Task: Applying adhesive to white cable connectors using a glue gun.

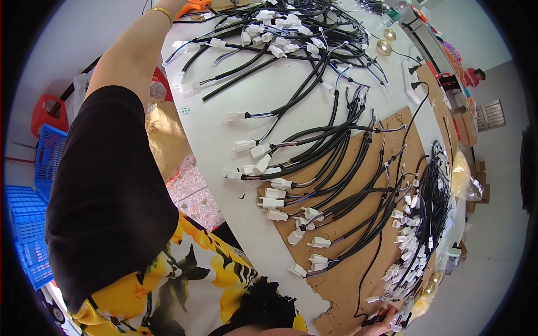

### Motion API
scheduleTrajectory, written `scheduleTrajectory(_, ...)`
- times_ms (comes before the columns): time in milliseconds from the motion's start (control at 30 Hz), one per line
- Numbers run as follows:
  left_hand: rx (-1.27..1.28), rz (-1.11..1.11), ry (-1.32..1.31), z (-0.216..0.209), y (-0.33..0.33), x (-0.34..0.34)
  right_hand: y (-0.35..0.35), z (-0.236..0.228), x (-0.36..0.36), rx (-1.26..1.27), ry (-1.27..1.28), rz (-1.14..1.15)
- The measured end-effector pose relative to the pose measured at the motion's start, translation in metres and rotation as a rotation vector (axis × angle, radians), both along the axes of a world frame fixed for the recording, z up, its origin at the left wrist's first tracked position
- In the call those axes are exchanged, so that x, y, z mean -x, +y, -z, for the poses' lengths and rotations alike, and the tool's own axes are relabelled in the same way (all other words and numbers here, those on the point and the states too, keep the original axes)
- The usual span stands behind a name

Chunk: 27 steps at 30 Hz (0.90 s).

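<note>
My left arm stretches to the top left, with a gold bracelet at the wrist. Only a sliver of my left hand (178, 7) shows at the upper edge, beside an orange-handled tool (195, 6); its fingers are cut off. At the lower right, my right hand (382, 323) has its fingers drawn together beside a thin black cord (359, 302) and a pile of wire harnesses (428, 207) with white connectors. What the fingers hold is hidden. Between the hands, more black-sheathed wire harnesses (342, 159) lie fanned out, their white plugs (273, 203) toward me.
A flat cardboard sheet (350, 235) lies on the white table (210, 126). A tangled heap of harnesses (291, 28) covers the far end. A white power strip (413, 84) and a clear bottle (394, 14) stand near the far edge. Blue crates (27, 229) and a red stool (49, 115) are at left.
</note>
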<state>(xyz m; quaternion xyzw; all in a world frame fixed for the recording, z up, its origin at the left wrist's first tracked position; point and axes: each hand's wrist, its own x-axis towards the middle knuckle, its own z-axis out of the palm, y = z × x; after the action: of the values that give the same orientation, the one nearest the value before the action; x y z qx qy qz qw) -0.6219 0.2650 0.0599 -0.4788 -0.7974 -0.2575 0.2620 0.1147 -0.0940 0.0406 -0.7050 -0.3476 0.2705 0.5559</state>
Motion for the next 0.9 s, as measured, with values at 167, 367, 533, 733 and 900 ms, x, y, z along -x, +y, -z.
scheduleTrajectory(167, 0.14, 0.441, -0.057, -0.02, 0.023, -0.039, 0.001, 0.013, -0.006, -0.047, -0.071, 0.15)
scheduleTrajectory(367, 0.147, 0.607, -0.076, -0.005, 0.081, -0.111, -0.007, 0.001, 0.002, 0.002, -0.098, 0.163)
scheduleTrajectory(533, 0.111, 0.772, -0.367, 0.024, 0.095, -0.08, 0.003, 0.012, 0.004, -0.048, -0.229, 0.156)
scheduleTrajectory(733, 0.161, 0.537, -0.275, 0.032, 0.126, -0.113, -0.004, 0.017, -0.015, -0.027, -0.261, 0.241)
scheduleTrajectory(900, 0.287, 0.536, -0.27, 0.033, 0.126, -0.109, -0.001, 0.022, -0.017, -0.061, -0.236, 0.241)
